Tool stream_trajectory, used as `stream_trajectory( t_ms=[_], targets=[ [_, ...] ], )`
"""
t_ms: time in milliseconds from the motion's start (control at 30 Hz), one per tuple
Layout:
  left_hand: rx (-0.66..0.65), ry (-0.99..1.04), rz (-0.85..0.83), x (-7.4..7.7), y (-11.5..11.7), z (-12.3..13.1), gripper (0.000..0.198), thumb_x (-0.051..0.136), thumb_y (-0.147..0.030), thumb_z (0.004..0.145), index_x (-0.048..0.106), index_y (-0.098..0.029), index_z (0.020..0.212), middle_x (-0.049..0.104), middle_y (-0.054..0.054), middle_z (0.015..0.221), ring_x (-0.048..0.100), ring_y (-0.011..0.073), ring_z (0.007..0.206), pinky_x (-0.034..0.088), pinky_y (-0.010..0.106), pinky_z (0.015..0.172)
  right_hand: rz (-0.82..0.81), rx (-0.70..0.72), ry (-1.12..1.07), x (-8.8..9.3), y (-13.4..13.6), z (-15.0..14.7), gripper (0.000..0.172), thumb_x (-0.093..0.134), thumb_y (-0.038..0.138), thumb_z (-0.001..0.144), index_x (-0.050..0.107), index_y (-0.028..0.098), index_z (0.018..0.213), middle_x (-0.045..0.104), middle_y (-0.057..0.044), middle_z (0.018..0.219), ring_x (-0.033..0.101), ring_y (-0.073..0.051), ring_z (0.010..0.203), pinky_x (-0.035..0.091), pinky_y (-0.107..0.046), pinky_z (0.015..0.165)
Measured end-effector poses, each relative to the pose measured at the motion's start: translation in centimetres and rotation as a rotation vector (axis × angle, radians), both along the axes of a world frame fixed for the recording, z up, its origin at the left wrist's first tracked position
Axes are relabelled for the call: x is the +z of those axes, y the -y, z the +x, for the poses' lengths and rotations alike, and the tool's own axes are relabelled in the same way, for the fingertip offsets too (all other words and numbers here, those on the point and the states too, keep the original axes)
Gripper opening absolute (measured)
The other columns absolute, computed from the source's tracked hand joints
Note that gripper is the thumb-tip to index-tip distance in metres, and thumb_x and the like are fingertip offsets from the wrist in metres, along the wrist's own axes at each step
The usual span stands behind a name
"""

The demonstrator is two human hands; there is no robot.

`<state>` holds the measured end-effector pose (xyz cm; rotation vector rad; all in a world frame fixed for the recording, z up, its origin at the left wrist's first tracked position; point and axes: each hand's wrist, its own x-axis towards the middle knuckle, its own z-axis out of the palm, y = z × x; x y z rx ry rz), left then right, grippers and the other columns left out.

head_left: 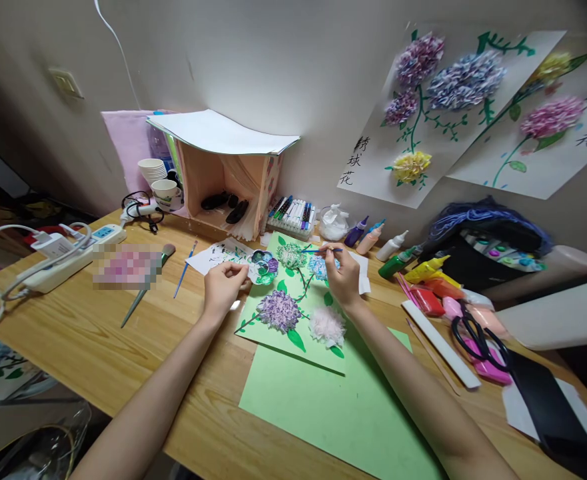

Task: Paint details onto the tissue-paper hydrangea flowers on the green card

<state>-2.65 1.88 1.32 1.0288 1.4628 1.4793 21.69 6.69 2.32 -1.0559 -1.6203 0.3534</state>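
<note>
My right hand [340, 275] is closed around a thin blue paintbrush [318, 251], its tip at the green-and-white ruffled flower [291, 256]. That flower is on a light green sheet [318, 360] with painted stems and leaves. A blue-and-white flower [318, 268], partly covered by my right hand, a purple flower [279, 311] and a pale pink flower [328, 327] are on it too. At the sheet's left edge, my left hand [224, 287] pinches the rim of a small round paint palette [263, 269] holding green, purple and white paint.
Under the sheet lies larger green paper [293, 400]. A blue brush [185, 269], a wide brush [148, 283] and a power strip [80, 257] lie left. Paint bottles [396, 245], black scissors [480, 340] and a phone [553, 407] are right. Behind stands an open box [223, 180].
</note>
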Motion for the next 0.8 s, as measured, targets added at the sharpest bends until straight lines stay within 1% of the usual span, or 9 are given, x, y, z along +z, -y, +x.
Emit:
stream_trajectory(
  t_ms=[100,233,367,467,700,800],
  targets=[
    [-0.001,0.009,0.000,0.0,0.0,0.0,0.028,0.074,-0.039,0.061,0.065,-0.013,0.068,0.066,0.002,0.057,0.063,0.0155,0.051,0.050,0.022,0.048,0.004,0.010,0.057,0.0,0.0,0.0,0.015,0.045,0.026,0.090,0.059,0.021,0.086,0.067,-0.003,0.081,0.065,-0.019,0.080,0.048,-0.033,0.074],
    [-0.007,0.016,0.000,0.1,0.0,0.1,0.030,0.074,-0.041,0.060,0.064,-0.013,0.068,0.065,0.002,0.056,0.062,0.0146,0.049,0.048,0.022,0.046,0.029,-0.011,0.082,0.0,0.0,0.0,0.017,0.042,0.026,0.092,0.058,0.020,0.089,0.067,-0.005,0.086,0.063,-0.018,0.079,0.047,-0.031,0.072],
    [-0.011,0.006,-0.004,0.4,0.2,0.3,0.031,0.073,-0.042,0.061,0.064,-0.012,0.067,0.063,0.001,0.054,0.059,0.0130,0.046,0.046,0.021,0.044,0.045,0.004,0.138,0.0,0.0,0.0,0.016,0.043,0.023,0.090,0.059,0.020,0.087,0.066,-0.004,0.082,0.062,-0.018,0.075,0.047,-0.031,0.072],
    [-0.001,-0.012,-0.002,0.6,0.2,0.3,0.031,0.072,-0.040,0.061,0.064,-0.012,0.067,0.064,0.001,0.054,0.058,0.0115,0.046,0.045,0.019,0.045,0.067,-0.002,0.162,0.1,0.1,0.0,0.016,0.043,0.020,0.089,0.059,0.020,0.087,0.066,-0.004,0.083,0.061,-0.018,0.077,0.046,-0.031,0.073],
    [0.010,-0.034,0.001,0.2,0.1,0.1,0.032,0.072,-0.042,0.061,0.066,-0.012,0.069,0.066,0.002,0.059,0.062,0.0137,0.053,0.049,0.021,0.050,0.114,0.023,0.211,0.8,0.3,-0.1,0.015,0.044,0.017,0.085,0.058,0.021,0.083,0.064,-0.003,0.080,0.058,-0.019,0.077,0.046,-0.033,0.074],
    [0.010,-0.043,-0.003,0.0,0.0,0.0,0.032,0.072,-0.042,0.061,0.067,-0.012,0.070,0.066,0.003,0.060,0.063,0.0143,0.054,0.050,0.022,0.051,0.116,0.051,0.238,1.0,0.4,-0.2,0.013,0.046,0.018,0.084,0.058,0.021,0.080,0.063,-0.002,0.077,0.057,-0.019,0.074,0.045,-0.032,0.071]
  ],
)
